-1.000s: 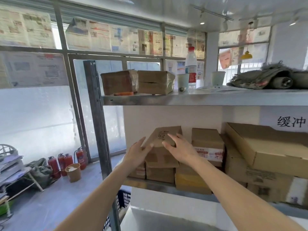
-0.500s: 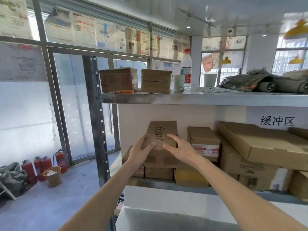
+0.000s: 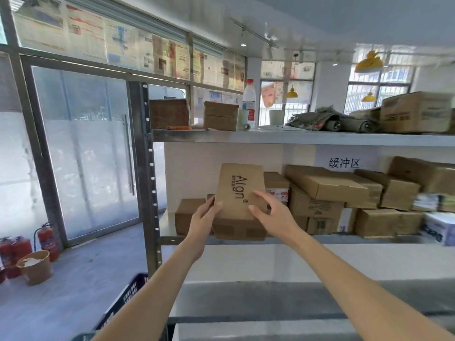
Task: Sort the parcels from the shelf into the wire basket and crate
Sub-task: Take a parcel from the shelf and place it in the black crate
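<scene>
Both hands held one brown cardboard parcel (image 3: 240, 193) (the word "Align" ran sideways along its top face) at the front of the middle shelf (image 3: 344, 239). The left hand (image 3: 205, 219) gripped the parcel's left edge, thumb on the top face and fingers curled around the side. The right hand (image 3: 272, 212) gripped the right edge, thumb lying on top near the printed word and the other fingers wrapped down the far side. The parcel was tilted, its far end raised toward the shelf above and its near end low, just over the shelf's front lip; whether the near end touched the shelf could not be told.

A smaller brown box (image 3: 188, 215) sat just to the left on the same shelf. To the right, a box with a red-and-white label (image 3: 277, 190) stood close behind the right hand, and beyond it a pile of larger cartons (image 3: 327, 185) filled the shelf below a sign of three black characters (image 3: 344, 163).

On the upper shelf (image 3: 295, 137) stood two taped brown boxes (image 3: 220, 115), a white bottle with a red cap (image 3: 249, 100), a pale cup (image 3: 276, 117), rolled grey cloth (image 3: 325, 121) and a big carton (image 3: 416, 112) at the far right.

A dark blue crate (image 3: 125, 299) showed at the lower left beside the shelf's steel post (image 3: 147, 173). Red fire extinguishers (image 3: 45, 238) and a brown paper tub (image 3: 35, 267) stood on the floor by the frosted glass door (image 3: 83, 148).
</scene>
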Tool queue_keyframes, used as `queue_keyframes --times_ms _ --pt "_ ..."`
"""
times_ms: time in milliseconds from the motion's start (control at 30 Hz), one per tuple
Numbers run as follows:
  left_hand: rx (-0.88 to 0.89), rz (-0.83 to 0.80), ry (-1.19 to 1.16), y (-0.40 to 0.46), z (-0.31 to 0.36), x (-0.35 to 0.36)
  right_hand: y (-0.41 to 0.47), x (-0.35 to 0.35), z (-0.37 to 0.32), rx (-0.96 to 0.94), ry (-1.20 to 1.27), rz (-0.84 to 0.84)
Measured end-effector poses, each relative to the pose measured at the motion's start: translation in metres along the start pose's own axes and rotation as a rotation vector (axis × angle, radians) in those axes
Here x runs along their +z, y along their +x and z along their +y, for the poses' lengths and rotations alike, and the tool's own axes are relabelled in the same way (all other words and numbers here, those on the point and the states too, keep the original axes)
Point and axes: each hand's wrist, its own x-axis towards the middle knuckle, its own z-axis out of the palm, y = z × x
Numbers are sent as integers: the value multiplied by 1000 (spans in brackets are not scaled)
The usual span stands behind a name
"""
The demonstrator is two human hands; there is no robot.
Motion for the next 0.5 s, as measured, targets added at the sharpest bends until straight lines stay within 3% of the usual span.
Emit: queue_keyframes --times_ms 233,500 --pt "57 -176 -180 -45 17 43 -60 -60 -1 -11 86 80" --pt "86 -236 11 -61 43 118 -89 -136 14 42 6 57"
